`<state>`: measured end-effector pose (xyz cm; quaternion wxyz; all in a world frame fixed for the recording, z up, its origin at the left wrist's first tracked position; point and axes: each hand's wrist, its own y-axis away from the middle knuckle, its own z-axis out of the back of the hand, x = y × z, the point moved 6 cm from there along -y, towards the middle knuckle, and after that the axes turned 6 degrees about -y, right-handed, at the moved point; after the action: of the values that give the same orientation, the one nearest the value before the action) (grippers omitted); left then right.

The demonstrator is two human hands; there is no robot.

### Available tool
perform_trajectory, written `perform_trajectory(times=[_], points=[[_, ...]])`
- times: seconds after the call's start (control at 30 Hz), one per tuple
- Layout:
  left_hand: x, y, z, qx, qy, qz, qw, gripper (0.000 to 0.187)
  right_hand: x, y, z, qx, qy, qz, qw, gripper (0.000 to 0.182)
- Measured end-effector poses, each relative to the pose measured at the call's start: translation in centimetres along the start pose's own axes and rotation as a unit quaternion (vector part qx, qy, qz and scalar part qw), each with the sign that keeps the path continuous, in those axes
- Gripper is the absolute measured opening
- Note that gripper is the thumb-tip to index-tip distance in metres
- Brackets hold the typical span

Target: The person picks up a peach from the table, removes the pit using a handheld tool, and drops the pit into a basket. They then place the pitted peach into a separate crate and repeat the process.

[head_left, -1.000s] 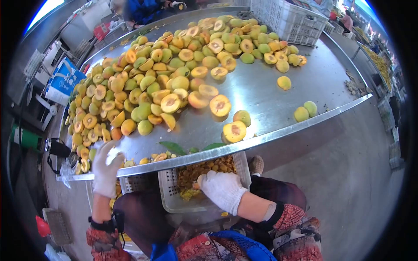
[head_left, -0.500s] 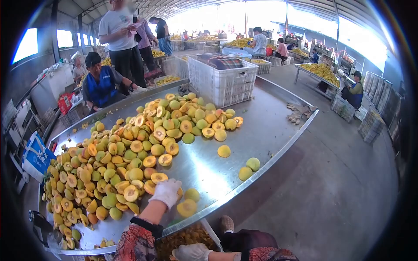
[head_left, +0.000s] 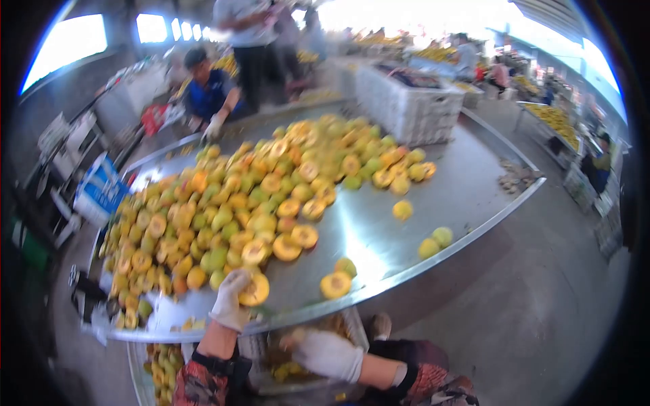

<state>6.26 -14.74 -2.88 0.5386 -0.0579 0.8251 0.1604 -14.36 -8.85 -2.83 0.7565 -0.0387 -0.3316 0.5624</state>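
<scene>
My left hand (head_left: 232,301), in a white glove, holds a halved yellow fruit (head_left: 254,289) at the table's near edge, its cut face showing. Lower and to the right, my right hand (head_left: 328,353), also gloved, is above a crate (head_left: 360,326) under the table edge. Its fingers are bent and blurred; what they hold, if anything, cannot be made out. A large pile of halved fruit (head_left: 223,216) covers the left of the metal table (head_left: 379,250). Another halved fruit (head_left: 336,285) lies right of my left hand.
A white plastic crate (head_left: 413,108) stands on the table's far side. A person in blue (head_left: 208,91) reaches toward the pile. Two fruits (head_left: 435,243) lie near the right edge. A blue and white bag (head_left: 101,189) hangs at the left.
The view has swung left. My left hand has drawn back to the near edge with a halved fruit in it. My right hand has risen over the crate. The person in blue has stretched an arm forward.
</scene>
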Motion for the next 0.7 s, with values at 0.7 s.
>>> perform_trajectory(times=[0.7], points=[[3.0, 8.8, -0.3, -0.06, 0.123, -0.065, 0.988, 0.048, 1.3, -3.4, -1.3, 0.089, -0.204, -0.219, 0.95, 0.029]])
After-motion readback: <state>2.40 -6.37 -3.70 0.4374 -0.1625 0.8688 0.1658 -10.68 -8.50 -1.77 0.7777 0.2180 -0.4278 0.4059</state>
